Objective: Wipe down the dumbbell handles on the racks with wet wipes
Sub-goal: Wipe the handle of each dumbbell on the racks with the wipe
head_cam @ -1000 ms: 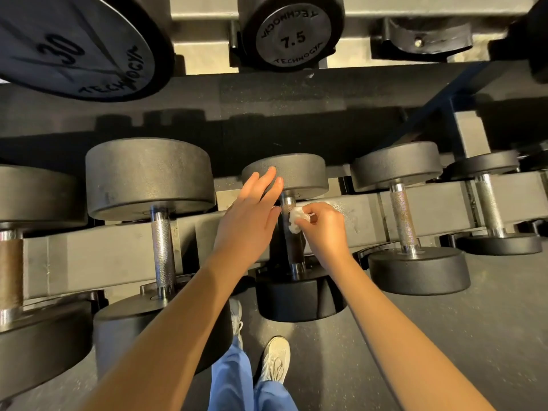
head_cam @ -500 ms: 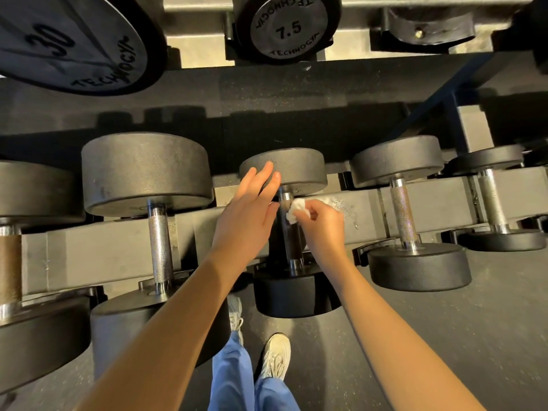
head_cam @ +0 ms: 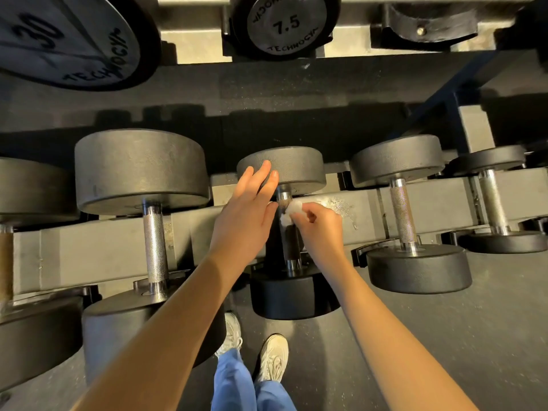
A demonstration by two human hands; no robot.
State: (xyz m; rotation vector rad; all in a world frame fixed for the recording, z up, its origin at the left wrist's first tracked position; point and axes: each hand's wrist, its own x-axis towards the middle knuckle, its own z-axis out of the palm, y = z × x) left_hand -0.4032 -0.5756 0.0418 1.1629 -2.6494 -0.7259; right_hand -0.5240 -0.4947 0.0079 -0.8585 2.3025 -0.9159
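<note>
On the lower rack (head_cam: 89,247), right hand (head_cam: 318,223) pinches the crumpled wet wipe (head_cam: 289,213) against the middle dumbbell's handle (head_cam: 292,243), shadowed and half hidden; left hand (head_cam: 243,221), fingers straight, touches its far head (head_cam: 299,167).

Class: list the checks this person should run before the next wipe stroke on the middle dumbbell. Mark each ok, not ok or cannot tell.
1. Grip: the wipe is pinched in the right hand: ok.
2. Contact: the wipe lies against the handle, near its far end: ok.
3. Steadying: the left hand lays straight fingers on the far head: ok.
4. Near half of the handle wiped: cannot tell, it is in shadow.
5. Wipe wet enough: cannot tell.
6. The next handle to the right is unobstructed: ok.
</note>
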